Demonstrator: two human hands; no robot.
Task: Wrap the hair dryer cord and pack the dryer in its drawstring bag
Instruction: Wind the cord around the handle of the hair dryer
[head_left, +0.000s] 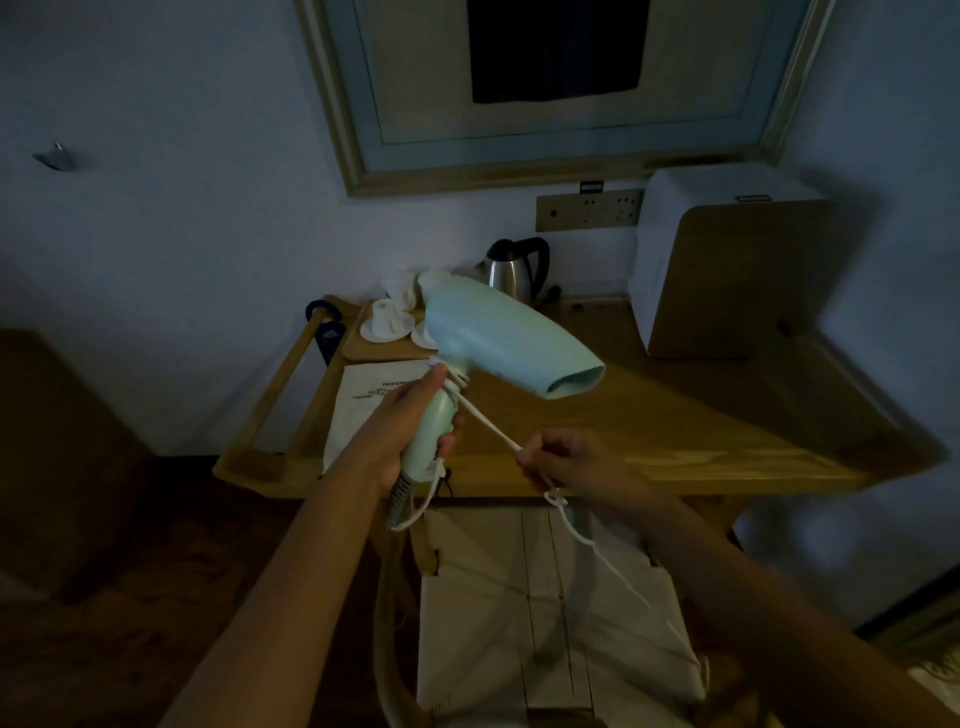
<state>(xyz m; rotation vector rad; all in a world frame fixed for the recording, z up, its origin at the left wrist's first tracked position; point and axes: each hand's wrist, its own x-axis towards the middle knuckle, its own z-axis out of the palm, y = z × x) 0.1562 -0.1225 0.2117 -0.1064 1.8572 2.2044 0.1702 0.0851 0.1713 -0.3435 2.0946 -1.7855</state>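
Head view: left hand (410, 431) clamps hair dryer (498, 348) handle above desk (675, 415); right hand (566, 457) pinches cord (488, 423) taut. Risk: slack lets wound turns slip off handle.

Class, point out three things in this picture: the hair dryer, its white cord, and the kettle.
hair dryer (498, 343), head view, on the middle of its pale green barrel.
cord (488, 423), head view, on the taut stretch between the two hands.
kettle (511, 275), head view, on its steel body.
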